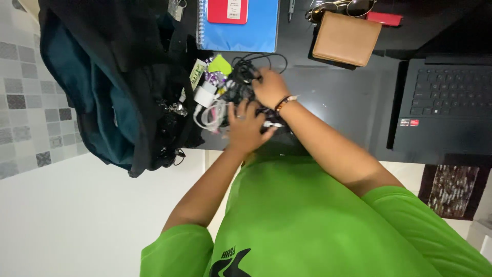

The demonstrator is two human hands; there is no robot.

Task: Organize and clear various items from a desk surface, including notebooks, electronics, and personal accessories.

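Cables (pixel 241 84) tangled under both hands: left grip (pixel 245 128) & right grip (pixel 269 87) spread open on pile.

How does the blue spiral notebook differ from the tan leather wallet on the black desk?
The blue spiral notebook is larger than the tan leather wallet. The notebook has a wire binding along its left edge and a red rectangular item on top; the wallet is plain, with nothing on it. The notebook lies square to the frame; the wallet is slightly turned. Both lie flat on the black desk.
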